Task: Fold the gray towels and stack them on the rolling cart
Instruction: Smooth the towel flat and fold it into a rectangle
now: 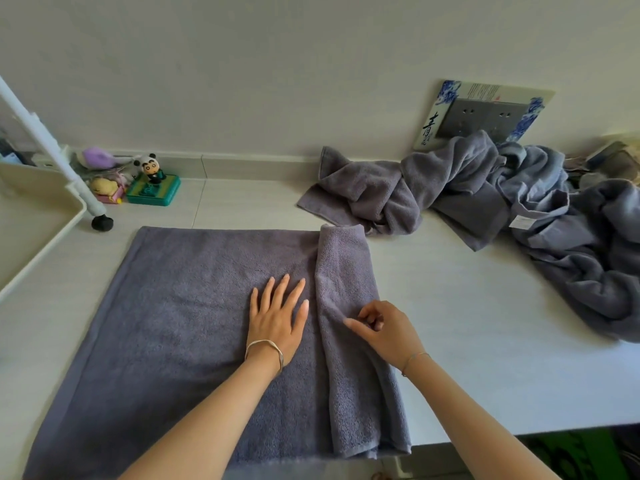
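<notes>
Towel (194, 323) lies flat on the near tabletop (467, 341), right edge folded over. It's soft, floppy and light-ish, so I'd grab corners. Left hand (277, 317) presses it flat, fingers straight. Right hand (384, 327) curls on the fold; pinching or not, can't tell.

Gray towel (194, 306) flat, right edge folded

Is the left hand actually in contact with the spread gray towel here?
Touching. The head view shows the left hand lying palm down, fingers straight, flat on the spread gray towel, with no gap visible under it.
</notes>
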Action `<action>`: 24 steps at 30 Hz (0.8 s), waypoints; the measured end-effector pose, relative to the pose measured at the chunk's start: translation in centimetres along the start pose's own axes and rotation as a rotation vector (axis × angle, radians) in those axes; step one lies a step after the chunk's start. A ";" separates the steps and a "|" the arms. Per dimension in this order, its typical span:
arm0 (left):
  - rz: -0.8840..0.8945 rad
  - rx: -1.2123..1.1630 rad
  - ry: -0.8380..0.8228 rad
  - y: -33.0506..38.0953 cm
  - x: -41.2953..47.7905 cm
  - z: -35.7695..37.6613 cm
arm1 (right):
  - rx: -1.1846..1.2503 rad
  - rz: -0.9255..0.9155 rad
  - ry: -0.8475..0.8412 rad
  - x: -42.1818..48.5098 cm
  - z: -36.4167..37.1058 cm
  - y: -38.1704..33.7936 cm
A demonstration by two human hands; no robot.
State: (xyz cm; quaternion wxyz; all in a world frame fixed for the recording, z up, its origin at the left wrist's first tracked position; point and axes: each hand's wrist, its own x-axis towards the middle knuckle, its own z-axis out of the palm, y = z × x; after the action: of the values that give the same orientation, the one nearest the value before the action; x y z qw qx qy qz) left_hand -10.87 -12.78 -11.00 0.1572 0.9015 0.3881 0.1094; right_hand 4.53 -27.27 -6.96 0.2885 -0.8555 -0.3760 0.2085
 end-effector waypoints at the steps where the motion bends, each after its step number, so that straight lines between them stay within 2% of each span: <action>1: 0.000 0.005 -0.004 0.1 -0.1 0.1 | -0.007 -0.015 -0.013 -0.2 0.1 0.1; 4: 0.000 0.029 -0.015 0.1 -0.1 0.1 | -0.001 -0.060 -0.060 -0.2 0.3 0.4; 8: -0.001 0.052 -0.035 0.1 -0.1 0.0 | 0.287 -0.014 -0.101 -0.4 -1.7 0.5; 10: -0.004 0.064 -0.052 0.0 -0.2 -0.1 | 0.363 0.026 -0.051 -0.7 -3.8 1.8; 13: -0.007 0.091 -0.076 0.1 -0.2 -0.2 | 0.410 0.169 0.100 -1.5 -6.8 5.6; 17: -0.007 0.139 -0.105 0.3 -0.2 -0.4 | 0.586 0.397 0.151 -1.7 -8.2 7.5; 21: -0.095 0.059 -0.084 2.0 0.5 0.0 | 0.607 0.445 0.112 -0.1 -7.0 5.7; 24: -0.130 -0.010 -0.042 4.9 1.3 0.8 | 0.468 0.409 0.137 1.0 -5.6 5.2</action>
State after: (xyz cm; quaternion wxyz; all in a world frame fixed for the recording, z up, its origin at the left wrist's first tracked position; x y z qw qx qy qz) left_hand -6.49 -15.19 -9.83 0.1766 0.8758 0.4417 0.0818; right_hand 11.08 -31.27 -6.34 0.4541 -0.8360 -0.1175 0.2848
